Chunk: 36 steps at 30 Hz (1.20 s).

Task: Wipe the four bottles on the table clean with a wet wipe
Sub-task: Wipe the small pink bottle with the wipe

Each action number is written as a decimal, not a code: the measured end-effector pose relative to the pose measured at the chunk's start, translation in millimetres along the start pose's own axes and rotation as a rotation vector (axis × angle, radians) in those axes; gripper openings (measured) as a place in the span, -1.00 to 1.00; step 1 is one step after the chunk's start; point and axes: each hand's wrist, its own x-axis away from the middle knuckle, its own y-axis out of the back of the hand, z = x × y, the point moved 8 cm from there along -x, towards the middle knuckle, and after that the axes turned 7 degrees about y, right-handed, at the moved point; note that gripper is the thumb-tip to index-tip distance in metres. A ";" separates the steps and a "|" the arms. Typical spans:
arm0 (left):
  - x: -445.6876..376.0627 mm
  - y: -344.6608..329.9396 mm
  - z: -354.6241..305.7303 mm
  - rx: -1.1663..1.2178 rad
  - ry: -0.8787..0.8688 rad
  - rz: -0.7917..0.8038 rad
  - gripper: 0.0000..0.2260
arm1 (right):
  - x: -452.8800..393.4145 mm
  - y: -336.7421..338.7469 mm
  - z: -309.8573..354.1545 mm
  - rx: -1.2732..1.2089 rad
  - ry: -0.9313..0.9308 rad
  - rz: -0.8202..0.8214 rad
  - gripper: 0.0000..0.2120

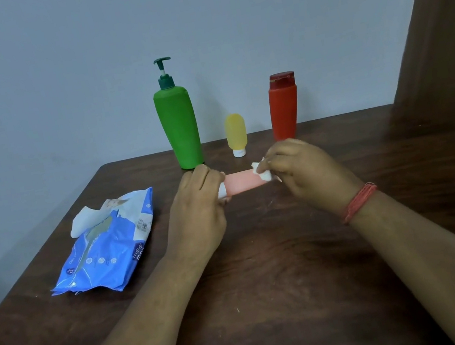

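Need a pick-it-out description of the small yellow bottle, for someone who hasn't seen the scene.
At the far edge of the wooden table, three bottles stand in a row. The yellow bottle stands between the green pump bottle and the red bottle. It is the shortest, resting upside down on its white cap.

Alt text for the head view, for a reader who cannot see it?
Two hands hold a pink bottle sideways above a dark table: left hand grips its capped end, right hand rubs a wet wipe on it. Green, yellow and red bottles stand behind; wipes pack lies left.
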 end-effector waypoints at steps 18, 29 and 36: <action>6.7 -9.3 6.5 0.512 0.256 0.180 -0.80 | 15.8 -25.2 -26.0 -1.397 -0.484 -0.215 -0.81; 27.5 -44.6 19.4 1.186 0.831 0.308 -0.86 | 3.8 -33.3 0.8 -0.757 -0.416 -0.242 -0.81; 31.9 -52.3 0.7 1.277 0.811 0.343 -0.83 | 7.7 -33.8 -10.5 -0.925 -0.474 -0.362 -0.81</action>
